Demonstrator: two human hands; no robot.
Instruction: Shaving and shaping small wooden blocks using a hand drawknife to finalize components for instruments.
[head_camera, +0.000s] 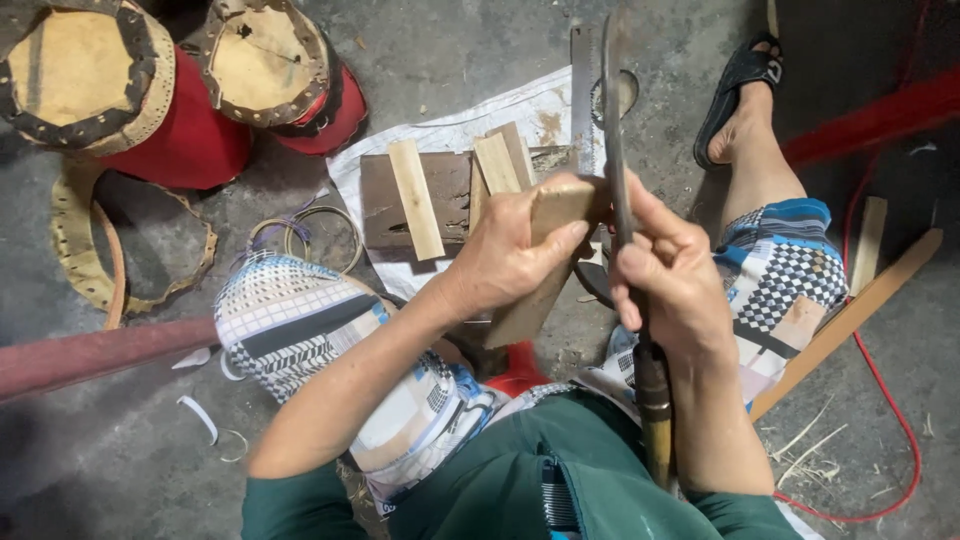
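The left hand (510, 255) is wrapping its fingers tightly around the upper end of a pale, flat rectangular wooden block (540, 265), thumb lying across the top face; the block is standing tilted between the knees, its lower end hidden behind the forearm. The right hand (668, 280) is closing in a full fist around a long dark metal blade with a yellowish bamboo handle (622, 170), the blade running up and away from the body and its edge touching the right side of the block's top. The handle end is sticking out below the wrist. Just beyond the hands, three more light wooden slats (415, 198) are lying on a dark brown board (375, 205) over a white sack (470, 125) spread on the grey concrete floor (450, 40). Two red drum-like forms with tan woven rims (190, 130) are standing at the far left.
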